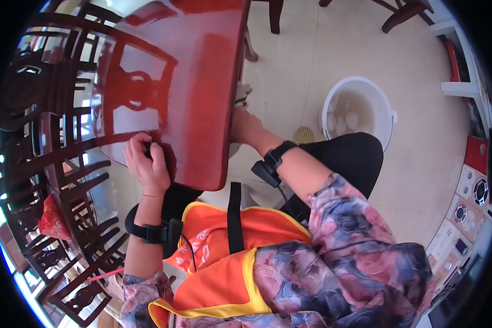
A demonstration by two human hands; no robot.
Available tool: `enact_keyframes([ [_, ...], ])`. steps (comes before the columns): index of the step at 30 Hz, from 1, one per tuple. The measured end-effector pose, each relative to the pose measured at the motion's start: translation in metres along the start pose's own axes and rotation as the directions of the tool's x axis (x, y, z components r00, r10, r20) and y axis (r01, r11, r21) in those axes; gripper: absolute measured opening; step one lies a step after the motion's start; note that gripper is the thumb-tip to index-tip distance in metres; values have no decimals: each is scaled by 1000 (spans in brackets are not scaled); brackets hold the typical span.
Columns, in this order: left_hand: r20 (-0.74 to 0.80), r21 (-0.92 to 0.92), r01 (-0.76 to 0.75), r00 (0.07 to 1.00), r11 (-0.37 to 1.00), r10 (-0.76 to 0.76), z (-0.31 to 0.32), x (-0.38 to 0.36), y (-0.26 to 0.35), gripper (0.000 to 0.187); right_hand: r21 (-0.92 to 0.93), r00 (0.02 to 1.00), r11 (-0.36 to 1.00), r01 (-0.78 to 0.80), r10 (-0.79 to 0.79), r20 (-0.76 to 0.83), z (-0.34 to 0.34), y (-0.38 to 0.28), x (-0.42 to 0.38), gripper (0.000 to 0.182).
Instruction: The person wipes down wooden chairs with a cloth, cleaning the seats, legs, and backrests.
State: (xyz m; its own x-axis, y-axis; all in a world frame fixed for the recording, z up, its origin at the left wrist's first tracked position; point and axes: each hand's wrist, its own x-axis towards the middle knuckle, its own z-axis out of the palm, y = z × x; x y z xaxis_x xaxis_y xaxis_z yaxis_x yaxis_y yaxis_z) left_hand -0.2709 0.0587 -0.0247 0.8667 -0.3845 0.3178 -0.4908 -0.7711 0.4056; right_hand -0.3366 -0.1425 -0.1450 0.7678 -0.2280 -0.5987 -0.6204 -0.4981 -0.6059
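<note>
A glossy red wooden tabletop (pixel 202 98) fills the upper left middle. My left hand (pixel 147 164) is at its lower left edge, fingers curled against the wood; whether anything is inside them is hidden. My right hand (pixel 246 124) reaches to the right edge of the tabletop, partly behind it. Its fingers are bent round a greyish cloth (pixel 244 94) that shows just above the hand beside the edge. Black straps with small devices are on both wrists.
A white bucket (pixel 391 117) of cloudy water stands on the tiled floor at the right. Dark carved wooden chairs (pixel 60 136) crowd the left side. Chair legs (pixel 276 16) show at the top. Patterned boxes (pixel 459 213) and a white shelf (pixel 459 89) line the right edge.
</note>
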Motion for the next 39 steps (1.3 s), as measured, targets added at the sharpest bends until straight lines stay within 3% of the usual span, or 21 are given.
enact_keyframes([
  [4, -2, 26, -12, 1000, 1000, 12, -1, 0, 1, 10, -265, 978, 942, 204, -188, 86, -3, -5, 9, 41],
  [7, -3, 13, -21, 1000, 1000, 21, 0, 0, -6, 11, -487, 898, 763, 426, -424, 120, 1, -3, 0, 34],
  [10, -12, 27, 24, 1000, 999, -23, 3, 0, -9, 14, -549, 900, 722, 420, -411, 147, -11, -6, -11, 32],
  [12, -71, 29, -17, 997, 999, 19, 5, 0, -11, 15, -591, 953, 757, 278, -295, 71, -15, -9, -30, 33],
  [16, -145, 26, -37, 989, 999, 40, 6, 0, -18, 16, -456, 987, 877, 153, -160, 24, -26, -22, -71, 41],
  [19, -101, -205, 35, 993, 978, -57, 1, -4, -31, 16, -364, 995, 930, 47, -76, -64, -19, -17, -93, 60],
  [20, -55, -347, 74, 994, 935, -99, -3, -11, -37, 16, -350, 996, 936, 39, -65, -63, -19, -16, -106, 60],
  [21, 48, -717, 277, 935, 640, -352, -20, -24, -23, 14, -118, 998, 991, 57, -57, 5, -21, -7, -114, 57],
  [22, 52, -808, 334, 861, 486, -505, -22, -45, -21, 15, 127, 996, 991, 42, -52, 78, -18, 1, -122, 54],
  [24, 203, -898, 410, 710, 160, -674, 1, -101, -31, 18, 262, 946, 957, -123, 33, 321, -18, -16, -158, 43],
  [25, 440, -855, 516, 656, -62, -613, 13, -132, -27, 20, 291, 907, 935, -204, 68, 416, -12, -22, -175, 42],
  [26, 734, -648, 714, 491, -265, -469, 21, -156, -20, 33, 308, 858, 908, -283, 96, 504, -4, -32, -186, 42],
  [27, 884, -446, 843, 361, -302, -297, 14, -170, -7, 47, 343, 886, 920, -190, 10, 463, 12, -46, -197, 43],
  [28, 968, -246, 805, 235, -540, -91, -13, -164, 7, 55, 383, 905, 918, -100, -76, 419, 29, -58, -205, 43],
  [29, 908, -280, 750, 409, -600, 87, -18, -169, 10, 50, 344, 886, 937, -65, -104, 452, 38, -64, -205, 46],
  [32, 853, -242, 730, 474, -639, 218, -10, -184, -7, 43, 462, 850, 875, -142, -132, 511, 29, -90, -209, 48],
  [33, 840, -239, 645, 513, -726, 179, -11, -187, -10, 37, 331, 858, 942, -54, -125, 497, 17, -105, -211, 53],
  [35, 805, -315, 494, 592, -810, 48, -3, -173, -31, 35, -91, 869, 873, 480, -458, 188, -5, -127, -208, 39],
  [36, 767, -369, 342, 638, -864, -74, 6, -165, -43, 33, -415, 768, 693, 590, -640, 23, -15, -142, -205, 33],
  [38, 685, -399, 229, 718, -888, -122, 30, -144, -66, 33, -338, 664, 726, 598, -686, -299, -26, -161, -182, 20],
  [39, 689, -654, 368, 651, -661, -318, 36, -123, -61, 34, -219, 671, 745, 630, -664, -328, -32, -159, -158, 20],
])
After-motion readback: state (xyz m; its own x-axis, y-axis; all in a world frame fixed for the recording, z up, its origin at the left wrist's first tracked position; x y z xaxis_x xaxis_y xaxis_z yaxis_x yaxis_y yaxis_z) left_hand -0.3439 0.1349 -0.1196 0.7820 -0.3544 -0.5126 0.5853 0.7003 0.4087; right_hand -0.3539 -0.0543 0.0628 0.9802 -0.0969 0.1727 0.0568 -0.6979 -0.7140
